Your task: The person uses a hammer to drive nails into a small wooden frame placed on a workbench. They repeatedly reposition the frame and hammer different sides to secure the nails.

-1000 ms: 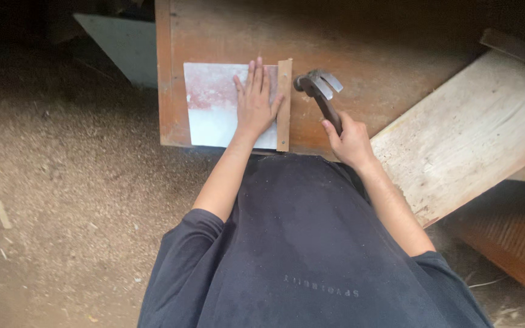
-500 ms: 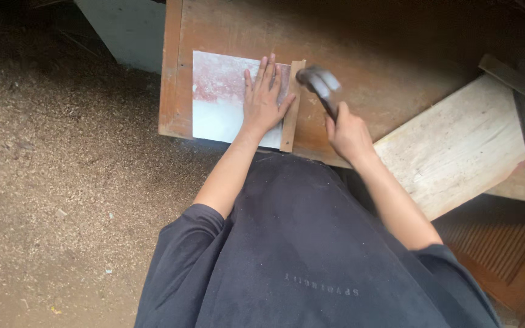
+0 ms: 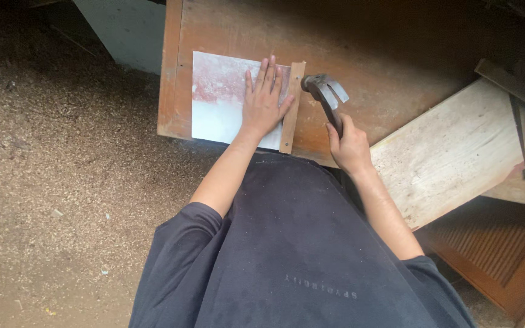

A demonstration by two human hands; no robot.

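On the brown board (image 3: 360, 42), left hand (image 3: 264, 100) stays spread flat on the white panel (image 3: 220, 91); right hand (image 3: 349, 144) clenched round the hammer (image 3: 326, 97); head has swung in, now touching the thin wood strip (image 3: 291, 106); a strike landing.

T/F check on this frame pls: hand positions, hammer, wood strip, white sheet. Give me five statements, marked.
1. The left hand lies flat on the white sheet. True.
2. The right hand holds a saw. False: it grips a claw hammer by the handle.
3. The narrow wood strip runs along the sheet's right edge. True.
4. The hammer head is on the left side of the sheet. False: it is just right of the strip, near its top end.
5. The sheet lies on the sawdust floor. False: it lies on a brown wooden board; the sawdust floor is off to the left.
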